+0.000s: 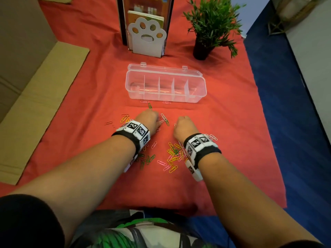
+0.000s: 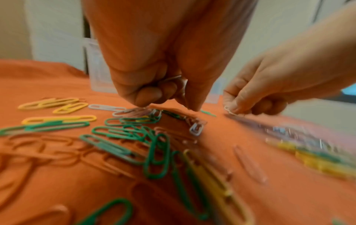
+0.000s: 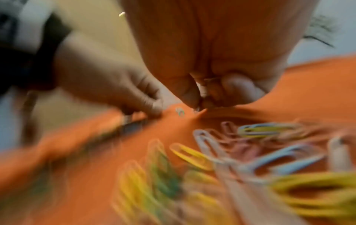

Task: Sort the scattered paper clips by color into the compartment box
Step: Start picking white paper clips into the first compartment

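Curled down onto the cloth, the left hand point(image 1: 149, 119) holds pale paper clips point(image 2: 176, 79) bunched between palm and bent fingers, its fingertips point(image 2: 193, 105) pressing the fabric. The right hand point(image 1: 184, 128), at its 3 o'clock and just beside it, is likewise curled; in the left wrist view its fingertips pinch a white clip point(image 2: 229, 109) lying on the cloth, and in the right wrist view a glint of wire sits among the folded fingers point(image 3: 237, 86), though blur hides how much is held.

Scattered clips point(image 1: 172, 154) in green, yellow, pink and white lie on the red cloth point(image 1: 223, 126) under and between both wrists, at 6 o'clock from the hands. A green clip point(image 1: 150, 105) lies at 12 o'clock from the left knuckles, with two pink ones beyond it just beside the box's front wall.

At 12 o'clock, apart from the hands, the clear compartment box point(image 1: 165, 85) stands with its lid back and its dividers showing. Farther off stand a paw-shaped bookend point(image 1: 146, 39) with books and a potted plant point(image 1: 213, 24) at 1 o'clock. Flattened cardboard point(image 1: 43, 97) lies at 9 o'clock.
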Available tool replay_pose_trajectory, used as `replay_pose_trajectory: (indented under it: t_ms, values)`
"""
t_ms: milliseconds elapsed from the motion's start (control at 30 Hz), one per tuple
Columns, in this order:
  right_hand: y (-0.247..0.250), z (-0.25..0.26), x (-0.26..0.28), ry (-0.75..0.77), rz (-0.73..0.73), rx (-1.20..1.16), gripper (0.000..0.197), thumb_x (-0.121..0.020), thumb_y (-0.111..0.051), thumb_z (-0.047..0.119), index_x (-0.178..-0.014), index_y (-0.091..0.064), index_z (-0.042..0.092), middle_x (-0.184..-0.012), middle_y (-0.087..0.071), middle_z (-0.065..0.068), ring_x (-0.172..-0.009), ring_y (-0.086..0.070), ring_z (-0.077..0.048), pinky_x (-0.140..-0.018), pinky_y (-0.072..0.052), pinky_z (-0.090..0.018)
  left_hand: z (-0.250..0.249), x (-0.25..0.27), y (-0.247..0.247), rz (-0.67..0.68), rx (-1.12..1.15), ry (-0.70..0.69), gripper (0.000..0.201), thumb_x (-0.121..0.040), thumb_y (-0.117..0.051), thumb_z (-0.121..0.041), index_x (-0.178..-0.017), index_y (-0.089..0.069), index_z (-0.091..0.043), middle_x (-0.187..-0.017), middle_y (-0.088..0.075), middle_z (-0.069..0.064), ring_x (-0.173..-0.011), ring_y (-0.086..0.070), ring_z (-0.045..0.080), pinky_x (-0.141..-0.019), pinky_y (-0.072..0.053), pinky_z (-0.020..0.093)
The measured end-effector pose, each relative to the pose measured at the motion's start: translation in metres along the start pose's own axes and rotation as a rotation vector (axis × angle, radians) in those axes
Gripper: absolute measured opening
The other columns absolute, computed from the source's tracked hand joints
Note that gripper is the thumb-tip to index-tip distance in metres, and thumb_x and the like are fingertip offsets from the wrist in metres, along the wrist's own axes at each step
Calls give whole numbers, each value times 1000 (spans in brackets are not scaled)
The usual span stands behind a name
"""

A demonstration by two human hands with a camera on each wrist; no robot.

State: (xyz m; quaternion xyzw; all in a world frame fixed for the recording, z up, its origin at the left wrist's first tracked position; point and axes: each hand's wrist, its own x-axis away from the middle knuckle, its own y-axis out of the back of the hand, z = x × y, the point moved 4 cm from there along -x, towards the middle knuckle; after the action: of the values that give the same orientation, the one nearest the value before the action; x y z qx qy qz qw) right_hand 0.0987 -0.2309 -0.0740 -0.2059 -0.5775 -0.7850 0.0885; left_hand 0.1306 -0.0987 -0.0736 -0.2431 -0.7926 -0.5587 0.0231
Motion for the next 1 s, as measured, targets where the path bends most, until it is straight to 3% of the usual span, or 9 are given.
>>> replay_pose_trajectory:
  t_ms: [67, 167, 367, 467, 567, 667, 767, 900, 1000]
  values:
    - [5, -4, -2, -44, 46, -326, 15, -89, -44, 5, -95, -58, 9, -101, -61, -15, -93, -59, -27, -69, -43, -24, 8, 3, 5, -39, 194, 51, 20, -92, -51, -24, -95, -59, -7, -103, -62, 14, -96, -57, 29, -80, -41, 31]
    - [6, -4, 0, -146, 110, -979, 28, -85, -44, -7, -75, -48, 19, -69, -53, -4, -43, -45, -7, -36, -29, -15, 26, 10, 6, 0, 557, 130, 6, -91, -53, -19, -85, -54, -17, -80, -56, 1, -81, -50, 19, -74, -38, 28]
    - [7, 12, -4, -262, 237, -1586, 21, -91, -39, 1, -79, -54, 8, -66, -43, -4, -57, -46, -15, -44, -46, -19, 39, 40, 9, 146, 1268, 325, 28, -94, -37, 2, -85, -50, -22, -64, -42, 1, -36, -41, 1, -38, -32, 13]
    - [6, 19, -17, -275, 135, -1204, 23, -88, -47, 4, -68, -49, 14, -64, -43, -3, -51, -41, -14, -42, -39, -21, 41, 50, 12, 173, 1444, 434, 24, -88, -33, 2, -81, -47, -17, -65, -45, 3, -44, -43, 9, -39, -37, 14]
    - [12, 32, -25, -91, -16, -460, 13, -85, -50, 10, -76, -57, 14, -86, -60, -9, -77, -58, -24, -72, -49, -33, 39, 56, 10, 168, 1536, 540, 18, -90, -38, -10, -74, -45, -16, -60, -46, 0, -44, -43, 10, -42, -41, 16]
    - [1, 41, -26, 6, -69, -82, 33, -88, -53, 19, -117, -51, 3, -123, -48, -18, -111, -54, -35, -96, -45, -38, 39, 52, 2, 93, 1285, 539, 26, -91, -52, -25, -67, -44, -19, -58, -43, 0, -41, -40, 10, -42, -40, 18]
    - [-5, 46, -27, 67, -65, -4, 36, -88, -51, 14, -122, -46, 1, -126, -44, -18, -113, -53, -36, -97, -45, -40, 40, 47, 1, -21, 567, 323, 24, -80, -66, -35, -66, -58, -17, -68, -62, 4, -60, -55, 20, -60, -45, 28]
    - [5, 32, -27, 13, -16, -272, 13, -88, -47, 9, -95, -58, 10, -116, -54, -17, -106, -55, -31, -93, -44, -34, 29, 46, -2, -53, 196, 100, 16, -78, -67, -30, -84, -67, -15, -90, -71, 7, -89, -64, 24, -76, -45, 27]
    - [9, 5, -19, -79, -9, -626, 28, -83, -47, 1, -66, -46, 23, -78, -56, 0, -75, -52, -18, -61, -41, -26, 23, 44, -5, -45, 102, 64, 15, -81, -64, -25, -88, -66, -12, -96, -69, 10, -96, -61, 28, -79, -46, 31]
